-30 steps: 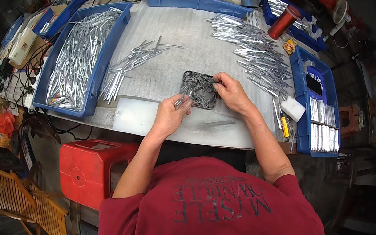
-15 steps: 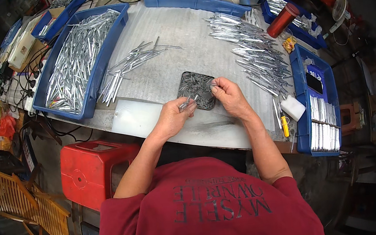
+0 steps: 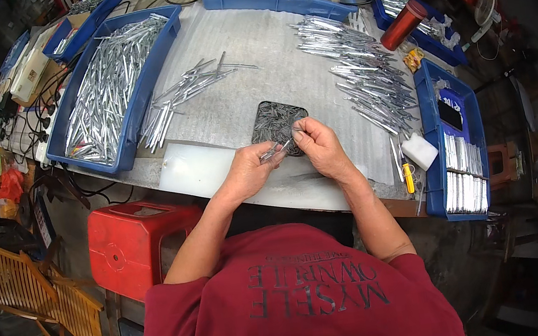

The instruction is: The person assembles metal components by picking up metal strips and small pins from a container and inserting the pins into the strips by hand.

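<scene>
Thin silvery metal rods stick out from the closed fingers of my left hand. Close by on the right, my right hand is pinched at the tip of one rod; whatever small piece it grips is too small to make out. Both hands are over the near edge of a dark square tray, which is full of small grey metal pins. A loose heap of silvery rods lies on the table beyond my left hand, and a larger spread of rods lies to the right.
A blue bin heaped with rods stands left, another blue bin at the back. On the right are a blue tray with bundled rods, a yellow-handled tool, a white block and a red cylinder. A red stool stands left.
My right hand has moved left from the tray's right side to the rod ends in my left hand. The left hand has stayed nearly in place, still holding the rods.
</scene>
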`<state>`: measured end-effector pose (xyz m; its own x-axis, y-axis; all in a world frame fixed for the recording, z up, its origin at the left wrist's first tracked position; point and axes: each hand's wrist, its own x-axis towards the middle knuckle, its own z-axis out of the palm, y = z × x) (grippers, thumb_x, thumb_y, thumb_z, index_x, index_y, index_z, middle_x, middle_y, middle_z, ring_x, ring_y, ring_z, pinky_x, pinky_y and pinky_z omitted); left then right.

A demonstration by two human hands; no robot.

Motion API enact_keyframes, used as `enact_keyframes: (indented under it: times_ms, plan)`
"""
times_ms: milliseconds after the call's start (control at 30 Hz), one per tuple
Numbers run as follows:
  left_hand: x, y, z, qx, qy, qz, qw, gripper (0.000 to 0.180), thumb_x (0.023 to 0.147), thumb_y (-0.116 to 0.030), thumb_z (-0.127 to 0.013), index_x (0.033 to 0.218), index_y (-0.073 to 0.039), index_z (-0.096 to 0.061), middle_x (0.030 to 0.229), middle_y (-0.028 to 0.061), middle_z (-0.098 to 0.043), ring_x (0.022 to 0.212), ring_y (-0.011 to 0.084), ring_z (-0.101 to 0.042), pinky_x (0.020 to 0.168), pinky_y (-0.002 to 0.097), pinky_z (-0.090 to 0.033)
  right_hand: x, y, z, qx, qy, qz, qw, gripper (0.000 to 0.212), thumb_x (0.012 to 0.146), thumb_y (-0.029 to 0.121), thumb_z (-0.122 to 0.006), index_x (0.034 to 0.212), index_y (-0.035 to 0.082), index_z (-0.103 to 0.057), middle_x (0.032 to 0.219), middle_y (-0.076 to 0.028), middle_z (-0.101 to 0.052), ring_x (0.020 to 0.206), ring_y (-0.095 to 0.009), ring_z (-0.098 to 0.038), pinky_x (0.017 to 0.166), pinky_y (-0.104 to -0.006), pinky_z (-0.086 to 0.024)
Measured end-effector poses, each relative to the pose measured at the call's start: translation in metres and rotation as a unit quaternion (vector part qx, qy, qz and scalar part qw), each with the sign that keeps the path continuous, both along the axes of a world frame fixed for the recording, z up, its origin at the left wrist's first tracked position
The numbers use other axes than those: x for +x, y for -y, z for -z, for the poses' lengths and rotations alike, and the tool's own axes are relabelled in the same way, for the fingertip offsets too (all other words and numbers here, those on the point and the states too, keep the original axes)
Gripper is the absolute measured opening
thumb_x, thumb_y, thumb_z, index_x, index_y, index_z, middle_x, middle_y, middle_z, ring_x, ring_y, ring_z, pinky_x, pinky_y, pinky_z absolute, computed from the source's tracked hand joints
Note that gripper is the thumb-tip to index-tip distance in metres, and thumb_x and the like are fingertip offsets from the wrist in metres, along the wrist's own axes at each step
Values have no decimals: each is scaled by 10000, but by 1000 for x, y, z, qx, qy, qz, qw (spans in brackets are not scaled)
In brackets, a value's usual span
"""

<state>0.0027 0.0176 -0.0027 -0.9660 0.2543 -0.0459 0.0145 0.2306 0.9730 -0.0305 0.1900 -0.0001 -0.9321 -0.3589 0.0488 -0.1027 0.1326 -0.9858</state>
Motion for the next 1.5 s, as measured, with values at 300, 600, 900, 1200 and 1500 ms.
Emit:
enact_keyframes:
  times_ms: [300,600,900,1200,1500]
  plan:
    - [0,-4,-4,-69,-78,-17,994,127,796,-105,-596,858,5,-590,660,75,-570,617,81,-472,569,251,-410,6,4,1,40,-45,39,997,158,828,128,-515,849,-26,-535,663,-27,-510,628,-88,-456,564,-239,-389]
    - [-2,-3,-9,-85,-78,-13,993,114,803,-114,-582,829,-3,-582,640,107,-537,595,110,-452,567,273,-400,0,2,-10,66,-46,20,997,158,828,146,-530,815,-11,-551,627,1,-503,595,-59,-432,520,-219,-364]
    - [-5,13,-17,-149,-81,-42,985,128,819,-132,-533,831,-5,-539,694,170,-552,641,270,-533,593,340,-408,5,11,4,-78,-4,49,996,227,860,143,-511,1003,-33,-510,714,44,-477,608,-25,-391,527,-173,-328]
    - [-36,104,-16,-257,-83,-231,935,148,781,-99,-492,888,2,-510,839,237,-568,832,409,-531,710,447,-421,5,-13,15,-59,8,61,996,224,868,142,-496,992,-43,-517,732,24,-488,649,-35,-415,578,-169,-348]
    - [-64,140,5,-482,-56,-284,827,121,766,-95,-495,829,-6,-548,855,197,-596,809,360,-578,703,451,-449,10,-10,19,-41,11,60,997,209,866,141,-500,972,-36,-533,713,23,-492,650,-46,-427,588,-187,-369]
